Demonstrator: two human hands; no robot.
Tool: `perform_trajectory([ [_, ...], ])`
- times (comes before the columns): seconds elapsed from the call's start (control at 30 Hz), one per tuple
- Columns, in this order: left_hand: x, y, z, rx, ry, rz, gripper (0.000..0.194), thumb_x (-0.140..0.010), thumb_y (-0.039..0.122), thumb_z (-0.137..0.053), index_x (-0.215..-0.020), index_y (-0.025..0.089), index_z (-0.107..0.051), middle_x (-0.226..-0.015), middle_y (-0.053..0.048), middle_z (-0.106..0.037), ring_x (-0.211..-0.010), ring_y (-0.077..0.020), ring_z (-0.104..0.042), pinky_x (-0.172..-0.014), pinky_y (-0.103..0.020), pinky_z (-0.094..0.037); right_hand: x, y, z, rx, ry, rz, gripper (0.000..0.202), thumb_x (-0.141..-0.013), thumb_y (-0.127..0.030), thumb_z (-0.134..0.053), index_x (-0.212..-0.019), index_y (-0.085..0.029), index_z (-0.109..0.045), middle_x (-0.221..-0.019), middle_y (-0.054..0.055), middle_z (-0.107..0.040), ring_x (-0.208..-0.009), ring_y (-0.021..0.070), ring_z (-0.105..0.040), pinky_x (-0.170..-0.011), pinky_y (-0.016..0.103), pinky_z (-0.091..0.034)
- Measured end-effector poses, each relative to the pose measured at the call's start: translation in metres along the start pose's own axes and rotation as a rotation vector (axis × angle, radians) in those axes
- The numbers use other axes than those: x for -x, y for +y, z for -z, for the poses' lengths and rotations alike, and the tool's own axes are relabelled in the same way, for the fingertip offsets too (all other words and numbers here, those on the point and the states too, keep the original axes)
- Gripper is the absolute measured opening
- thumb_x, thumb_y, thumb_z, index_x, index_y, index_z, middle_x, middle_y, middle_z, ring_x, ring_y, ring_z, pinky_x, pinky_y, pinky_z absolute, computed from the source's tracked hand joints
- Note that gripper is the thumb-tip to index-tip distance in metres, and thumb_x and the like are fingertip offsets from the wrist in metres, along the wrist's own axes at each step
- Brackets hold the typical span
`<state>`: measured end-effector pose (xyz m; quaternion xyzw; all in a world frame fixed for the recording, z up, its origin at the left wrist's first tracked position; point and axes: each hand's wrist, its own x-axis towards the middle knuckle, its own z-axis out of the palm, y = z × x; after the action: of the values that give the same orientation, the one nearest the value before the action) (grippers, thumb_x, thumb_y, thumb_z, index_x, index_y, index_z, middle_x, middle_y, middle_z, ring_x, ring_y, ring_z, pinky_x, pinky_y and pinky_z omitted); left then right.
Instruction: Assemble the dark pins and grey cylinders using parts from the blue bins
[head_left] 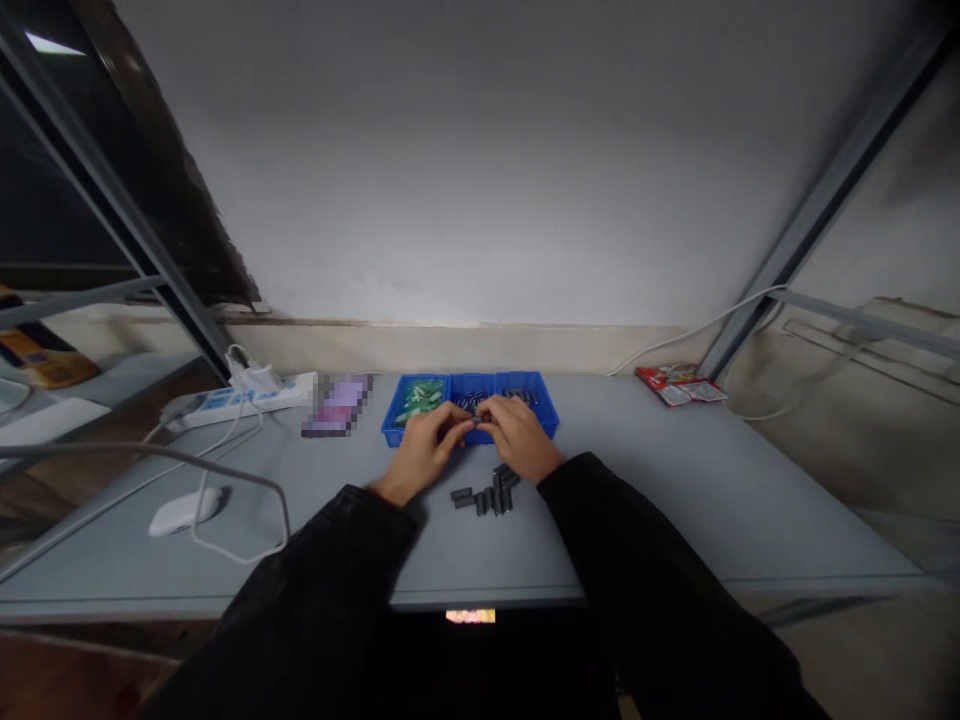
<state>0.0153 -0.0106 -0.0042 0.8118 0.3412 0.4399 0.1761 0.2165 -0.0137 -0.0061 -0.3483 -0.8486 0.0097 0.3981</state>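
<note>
My left hand point(421, 452) and my right hand point(520, 437) meet at the front of a blue compartment tray point(551, 412). Between their pinched fingertips is a small dark grey piece point(475, 420), its exact kind too small to make out. The tray's left compartment holds green and pale flat parts point(421, 394). Small shiny metal parts point(471, 399) lie in the middle one, partly hidden by my fingers, and dark pieces point(529, 395) in the right one. Several dark grey cylindrical pieces point(493, 500) are grouped on the table below my hands.
On the grey table point(645, 490), a white power strip point(292, 393) with cables and a pixelated purple item point(339, 405) sit left of the tray. A white case-like object point(185, 511) lies nearer, beside a looping cable point(283, 515). A red packet point(679, 385) rests at the back right.
</note>
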Motion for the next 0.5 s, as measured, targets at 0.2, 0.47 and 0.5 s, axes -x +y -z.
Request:
perform_trajectory([
  [0.2,-0.0004,0.002,0.0,0.014,0.0,0.006,0.016,-0.1,0.03,-0.061,-0.094,0.016,-0.066,-0.071,0.001,-0.068,-0.063,-0.0128,-0.063,-0.063,-0.025,-0.047,-0.0006,0.0025,-0.0009,0.042,-0.028,-0.005,0.024,-0.107,-0.025,-0.042,-0.097,-0.02,-0.062,-0.097,0.007,-0.068,-0.094,0.022,-0.061,-0.085,0.036,-0.038],
  [0.47,-0.0006,0.0001,0.0005,0.018,0.001,0.004,0.016,-0.1,0.03,-0.06,-0.093,0.016,-0.065,-0.072,0.0,-0.069,-0.064,-0.0132,-0.063,-0.064,-0.025,-0.048,-0.0009,0.0007,0.0016,0.014,-0.025,-0.02,0.014,-0.103,-0.018,-0.048,-0.106,-0.02,-0.061,-0.103,0.007,-0.069,-0.097,0.0232,-0.061,-0.085,0.037,-0.039],
  [0.5,-0.0006,-0.0005,0.0003,0.027,-0.004,0.001,0.015,-0.1,0.03,-0.06,-0.094,0.016,-0.065,-0.072,0.0,-0.069,-0.064,-0.0132,-0.064,-0.064,-0.025,-0.048,-0.0012,0.0017,0.0015,0.026,-0.026,-0.006,0.016,-0.104,-0.019,-0.046,-0.104,-0.02,-0.062,-0.102,0.007,-0.068,-0.096,0.0231,-0.06,-0.085,0.037,-0.039],
])
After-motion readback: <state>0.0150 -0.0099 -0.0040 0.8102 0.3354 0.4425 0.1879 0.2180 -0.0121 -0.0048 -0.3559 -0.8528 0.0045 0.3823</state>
